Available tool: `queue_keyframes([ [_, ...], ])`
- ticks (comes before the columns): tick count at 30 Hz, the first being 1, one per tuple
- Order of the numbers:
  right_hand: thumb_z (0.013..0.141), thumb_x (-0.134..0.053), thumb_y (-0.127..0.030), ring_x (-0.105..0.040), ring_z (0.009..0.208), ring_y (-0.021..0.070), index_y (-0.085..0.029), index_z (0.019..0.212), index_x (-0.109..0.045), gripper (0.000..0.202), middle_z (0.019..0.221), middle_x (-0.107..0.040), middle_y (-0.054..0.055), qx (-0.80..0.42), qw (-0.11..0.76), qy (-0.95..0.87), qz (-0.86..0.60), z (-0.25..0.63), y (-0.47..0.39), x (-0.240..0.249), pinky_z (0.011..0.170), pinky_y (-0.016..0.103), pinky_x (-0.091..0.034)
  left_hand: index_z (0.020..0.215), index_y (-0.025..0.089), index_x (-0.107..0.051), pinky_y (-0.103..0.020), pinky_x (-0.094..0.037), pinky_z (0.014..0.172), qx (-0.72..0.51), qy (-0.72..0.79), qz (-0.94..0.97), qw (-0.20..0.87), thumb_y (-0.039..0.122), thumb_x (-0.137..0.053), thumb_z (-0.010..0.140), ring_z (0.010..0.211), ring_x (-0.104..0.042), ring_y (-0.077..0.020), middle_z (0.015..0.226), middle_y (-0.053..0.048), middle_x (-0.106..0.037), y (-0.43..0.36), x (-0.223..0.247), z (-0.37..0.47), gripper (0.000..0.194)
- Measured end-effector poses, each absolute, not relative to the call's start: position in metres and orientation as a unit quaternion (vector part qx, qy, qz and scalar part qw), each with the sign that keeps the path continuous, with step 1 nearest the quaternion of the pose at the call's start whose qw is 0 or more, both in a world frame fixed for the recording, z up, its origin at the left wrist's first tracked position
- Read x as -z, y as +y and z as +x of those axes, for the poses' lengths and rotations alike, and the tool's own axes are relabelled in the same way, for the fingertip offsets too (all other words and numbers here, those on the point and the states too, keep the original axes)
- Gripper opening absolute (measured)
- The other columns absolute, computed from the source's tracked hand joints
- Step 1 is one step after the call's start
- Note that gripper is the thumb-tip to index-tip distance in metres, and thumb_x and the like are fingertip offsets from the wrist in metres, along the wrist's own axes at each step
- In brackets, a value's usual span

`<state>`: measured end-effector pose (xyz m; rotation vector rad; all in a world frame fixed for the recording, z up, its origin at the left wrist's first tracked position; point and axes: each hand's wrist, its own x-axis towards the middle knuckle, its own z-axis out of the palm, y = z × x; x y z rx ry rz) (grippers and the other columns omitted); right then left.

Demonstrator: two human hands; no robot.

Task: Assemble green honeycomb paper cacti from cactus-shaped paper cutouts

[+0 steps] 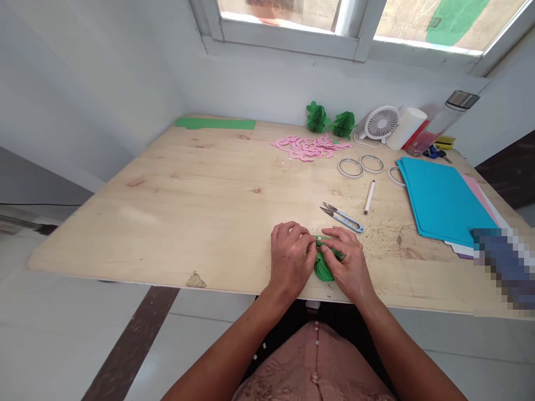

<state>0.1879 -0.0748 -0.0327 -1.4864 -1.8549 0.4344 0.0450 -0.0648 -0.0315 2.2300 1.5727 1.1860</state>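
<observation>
Near the table's front edge, a green paper piece [324,269] with layered folds lies between my two hands. My left hand [291,255] pinches its upper left part, fingers closed. From the other side my right hand [348,260] grips it, thumb and index finger meeting near the left fingertips. Parts of the paper are hidden under the fingers. Just beyond the hands are thread snips [345,218] with blue handles. A white pen [369,197] lies further back to the right.
Pink paper cutouts [307,148] lie at the back, by two green paper shapes [316,118]. Tape rolls [350,168], a small fan [382,123] and a bottle [438,125] are at the right rear. Blue sheets [447,200] lie right; a green strip [217,123] lies back left.
</observation>
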Motion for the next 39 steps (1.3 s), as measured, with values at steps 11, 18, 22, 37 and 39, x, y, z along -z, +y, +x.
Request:
queue_keyframes([
  [11, 0.084, -0.053, -0.026, -0.056, 0.106, 0.0250, -0.028, 0.088, -0.073, 0.021, 0.105, -0.068, 0.005, -0.158, 0.357, -0.720, -0.573, 0.187, -0.075, 0.032, 0.095, 0.049, -0.040, 0.074, 0.021, -0.067, -0.045, -0.042, 0.088, -0.388, 0.523, 0.754, 0.088, 0.014, -0.057, 0.080, 0.093, -0.053, -0.0233, 0.084, -0.004, -0.065, -0.065, 0.030, 0.043, 0.014],
  [18, 0.084, -0.053, -0.026, -0.055, 0.106, 0.0252, -0.028, 0.087, -0.073, 0.020, 0.105, -0.068, 0.005, -0.161, 0.356, -0.718, -0.576, 0.187, -0.075, 0.032, 0.096, 0.050, -0.039, 0.071, 0.020, -0.065, -0.045, -0.042, 0.088, -0.400, 0.523, 0.748, 0.082, 0.011, -0.056, 0.079, 0.093, -0.053, -0.0234, 0.082, -0.004, -0.064, -0.064, 0.031, 0.045, 0.015],
  [22, 0.084, -0.053, -0.026, -0.055, 0.106, 0.0252, -0.028, 0.086, -0.073, 0.020, 0.105, -0.068, 0.005, -0.160, 0.357, -0.717, -0.577, 0.186, -0.075, 0.033, 0.095, 0.049, -0.040, 0.071, 0.020, -0.064, -0.044, -0.042, 0.088, -0.404, 0.527, 0.742, 0.087, 0.011, -0.056, 0.079, 0.091, -0.054, -0.0228, 0.081, -0.004, -0.064, -0.064, 0.033, 0.045, 0.014],
  [37, 0.085, -0.053, -0.027, -0.055, 0.106, 0.0256, -0.026, 0.088, -0.070, 0.018, 0.105, -0.068, 0.005, -0.136, 0.367, -0.712, -0.583, 0.185, -0.081, 0.030, 0.095, 0.049, -0.039, 0.071, 0.020, -0.059, -0.040, -0.045, 0.089, -0.428, 0.534, 0.703, 0.193, 0.013, -0.055, 0.080, 0.095, -0.054, -0.0205, 0.087, -0.003, -0.064, -0.082, 0.024, 0.017, 0.012],
  [39, 0.085, -0.053, -0.027, -0.055, 0.108, 0.0255, -0.025, 0.091, -0.070, 0.018, 0.105, -0.068, 0.005, -0.124, 0.365, -0.722, -0.574, 0.184, -0.084, 0.028, 0.095, 0.048, -0.038, 0.067, 0.020, -0.057, -0.040, -0.045, 0.089, -0.399, 0.527, 0.717, 0.221, 0.014, -0.055, 0.080, 0.096, -0.054, -0.0208, 0.086, -0.003, -0.064, -0.093, 0.020, 0.006, 0.015],
])
